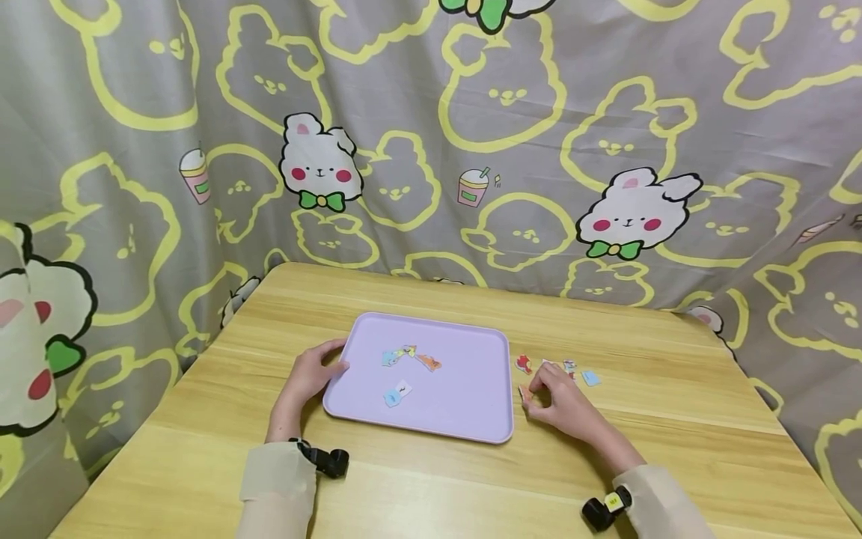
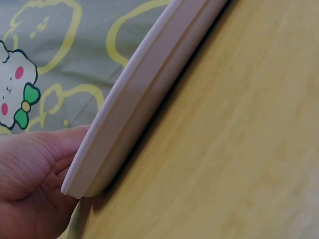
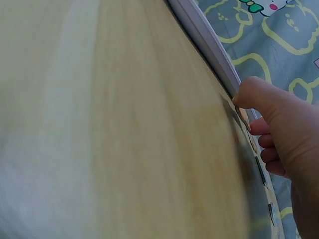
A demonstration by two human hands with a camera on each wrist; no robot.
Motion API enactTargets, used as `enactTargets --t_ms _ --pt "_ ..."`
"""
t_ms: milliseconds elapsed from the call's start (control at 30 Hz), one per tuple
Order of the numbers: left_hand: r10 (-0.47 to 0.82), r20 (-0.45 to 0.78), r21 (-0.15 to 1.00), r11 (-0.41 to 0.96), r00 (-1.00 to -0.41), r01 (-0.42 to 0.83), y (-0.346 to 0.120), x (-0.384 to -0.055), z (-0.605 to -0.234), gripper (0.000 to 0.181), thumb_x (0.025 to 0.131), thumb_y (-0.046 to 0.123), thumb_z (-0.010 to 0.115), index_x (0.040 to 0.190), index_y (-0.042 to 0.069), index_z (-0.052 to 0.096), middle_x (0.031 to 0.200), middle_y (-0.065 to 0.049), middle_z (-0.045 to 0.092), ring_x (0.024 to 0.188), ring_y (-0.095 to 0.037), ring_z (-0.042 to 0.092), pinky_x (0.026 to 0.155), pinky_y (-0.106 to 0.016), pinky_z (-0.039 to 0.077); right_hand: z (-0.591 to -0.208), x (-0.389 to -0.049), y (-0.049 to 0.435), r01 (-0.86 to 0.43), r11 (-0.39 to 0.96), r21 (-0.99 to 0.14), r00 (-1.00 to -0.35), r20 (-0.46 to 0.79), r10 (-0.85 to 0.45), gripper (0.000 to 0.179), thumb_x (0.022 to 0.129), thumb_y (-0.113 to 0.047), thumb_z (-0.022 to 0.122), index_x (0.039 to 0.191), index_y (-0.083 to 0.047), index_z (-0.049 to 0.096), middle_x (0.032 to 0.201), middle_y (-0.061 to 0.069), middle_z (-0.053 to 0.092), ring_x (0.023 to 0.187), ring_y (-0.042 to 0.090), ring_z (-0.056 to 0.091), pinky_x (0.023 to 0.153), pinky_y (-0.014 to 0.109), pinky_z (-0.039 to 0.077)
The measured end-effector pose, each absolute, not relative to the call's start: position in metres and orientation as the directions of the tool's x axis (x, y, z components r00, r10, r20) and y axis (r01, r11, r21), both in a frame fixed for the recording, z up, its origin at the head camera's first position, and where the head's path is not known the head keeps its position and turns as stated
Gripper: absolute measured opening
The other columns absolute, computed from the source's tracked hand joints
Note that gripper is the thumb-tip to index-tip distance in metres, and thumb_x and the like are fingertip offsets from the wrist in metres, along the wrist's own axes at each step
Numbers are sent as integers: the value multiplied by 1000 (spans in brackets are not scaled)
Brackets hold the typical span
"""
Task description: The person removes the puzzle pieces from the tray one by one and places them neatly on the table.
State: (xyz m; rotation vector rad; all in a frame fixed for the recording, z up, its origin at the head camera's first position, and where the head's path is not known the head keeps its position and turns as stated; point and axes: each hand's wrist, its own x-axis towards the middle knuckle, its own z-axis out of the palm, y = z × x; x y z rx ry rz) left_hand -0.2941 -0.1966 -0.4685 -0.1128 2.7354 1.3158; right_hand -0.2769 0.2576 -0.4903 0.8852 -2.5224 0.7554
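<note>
So my left hand [image 1: 311, 372] has the lilac tray [image 1: 465, 367] by its left edge, thumb over the rim and the other fingers against the outside. My right hand [image 1: 566, 402] is just off the tray's right edge, thumb and index closed in a pinch on a small orange piece [image 1: 524, 394], basically no gap apart from the piece itself.

On the tray, a light blue cutout [image 1: 388, 359], a yellow one [image 1: 405, 350] and an orange-red one [image 1: 429, 363] make a little arc toward the far edge, and a blue-and-white pair [image 1: 397, 394] lies nearer the near edge, left of middle. On the table [image 1: 431, 479], past the tray's right edge, there's a red piece [image 1: 523, 364] plus a few more partly behind my hand, with a pale blue one [image 1: 590, 377] farthest right.
</note>
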Motion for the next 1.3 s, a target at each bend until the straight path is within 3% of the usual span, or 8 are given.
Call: enactTargets --t_ms 767,967,1100,1300 --pt "-21 -137 774 621 -990 -120 -195 -295 -468 51 97 17 60 145 9 47 154 -22 39 145 -43 30 118 -57 28 -486 -279 264 -681 659 -318 -715 483 -506 19 75 -14 79 84 -12 63 85 -6 58 82 5 51 73 25 48" --pt "-25 -132 774 621 -991 -119 -196 -294 -468 51 97 17 60 145 9 47 154 -21 40 145 -42 31 119 -56 29 -484 -277 262 -649 676 -348 -745 472 -472 19 78 -15 79 91 -12 65 90 -5 58 86 9 52 76 29 49" --pt "-25 -124 776 621 -992 -113 -197 -294 -468 50 97 16 60 145 9 47 153 -22 40 145 -43 31 118 -57 29 -482 -279 254 -649 680 -343 -743 480 -467 23 77 -15 80 95 -8 68 95 -3 60 93 11 55 83 34 52" --pt "-18 -114 775 624 -993 -101 -197 -293 -469 50 97 15 60 145 8 47 152 -22 41 144 -43 33 117 -57 31 -479 -282 238 -660 659 -362 -737 482 -474 30 78 -13 80 104 -5 69 102 2 60 98 15 55 82 37 54"
